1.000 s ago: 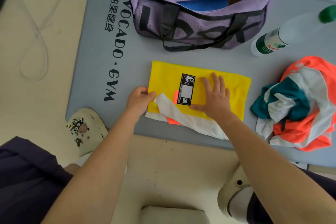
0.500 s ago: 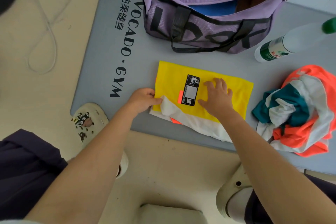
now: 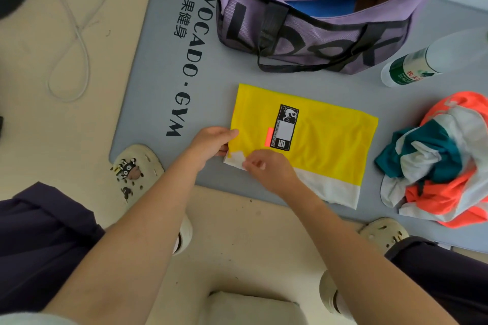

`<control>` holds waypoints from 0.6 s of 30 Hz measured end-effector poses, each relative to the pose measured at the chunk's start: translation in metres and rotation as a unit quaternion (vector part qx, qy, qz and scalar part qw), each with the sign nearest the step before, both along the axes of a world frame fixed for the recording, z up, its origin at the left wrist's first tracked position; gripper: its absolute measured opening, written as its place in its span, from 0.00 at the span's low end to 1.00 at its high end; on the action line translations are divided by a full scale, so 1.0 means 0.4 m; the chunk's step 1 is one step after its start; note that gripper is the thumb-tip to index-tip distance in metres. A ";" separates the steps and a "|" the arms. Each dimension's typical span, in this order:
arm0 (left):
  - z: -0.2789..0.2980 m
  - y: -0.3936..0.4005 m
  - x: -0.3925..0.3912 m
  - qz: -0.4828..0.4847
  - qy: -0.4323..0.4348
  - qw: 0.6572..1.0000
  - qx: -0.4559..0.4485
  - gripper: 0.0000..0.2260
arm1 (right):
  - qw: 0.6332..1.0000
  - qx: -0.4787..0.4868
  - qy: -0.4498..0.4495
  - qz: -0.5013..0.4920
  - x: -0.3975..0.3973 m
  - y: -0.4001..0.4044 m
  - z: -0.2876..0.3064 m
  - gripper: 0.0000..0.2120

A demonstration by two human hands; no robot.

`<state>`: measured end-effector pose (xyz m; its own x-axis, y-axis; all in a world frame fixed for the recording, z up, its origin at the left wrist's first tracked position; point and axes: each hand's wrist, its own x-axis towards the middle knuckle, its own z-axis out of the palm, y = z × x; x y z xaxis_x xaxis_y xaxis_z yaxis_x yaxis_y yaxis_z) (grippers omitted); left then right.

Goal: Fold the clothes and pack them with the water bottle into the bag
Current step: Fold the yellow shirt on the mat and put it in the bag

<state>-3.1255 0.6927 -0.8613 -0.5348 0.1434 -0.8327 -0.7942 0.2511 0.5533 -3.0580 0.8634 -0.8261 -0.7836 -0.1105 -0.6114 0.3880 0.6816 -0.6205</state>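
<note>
**Right hand off the flat press, now at the near-left corner**

Your right hand (image 3: 266,170) has left the middle of the yellow garment (image 3: 324,137) and now pinches its white near-left corner. Your left hand (image 3: 211,142) grips the left edge just beside it. Garment lies folded flat on the grey mat (image 3: 163,103). Purple bag (image 3: 317,13) sits far of it, unzipped, something blue inside. Water bottle (image 3: 433,60) lies on its side, far right. Crumpled orange, teal and white clothes (image 3: 446,163) sit right of the garment, unfolded.
</note>
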 end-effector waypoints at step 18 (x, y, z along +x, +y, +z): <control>0.022 0.048 0.066 -0.145 0.186 0.893 -0.383 0.08 | 0.907 0.314 0.026 -0.280 0.123 0.342 -0.025 0.22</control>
<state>-3.0990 0.7119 -0.8523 -0.8271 -0.2149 -0.5193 -0.4321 0.8340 0.3432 -3.0089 1.0003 -0.8363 -0.6380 0.6715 -0.3768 0.7644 0.6112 -0.2051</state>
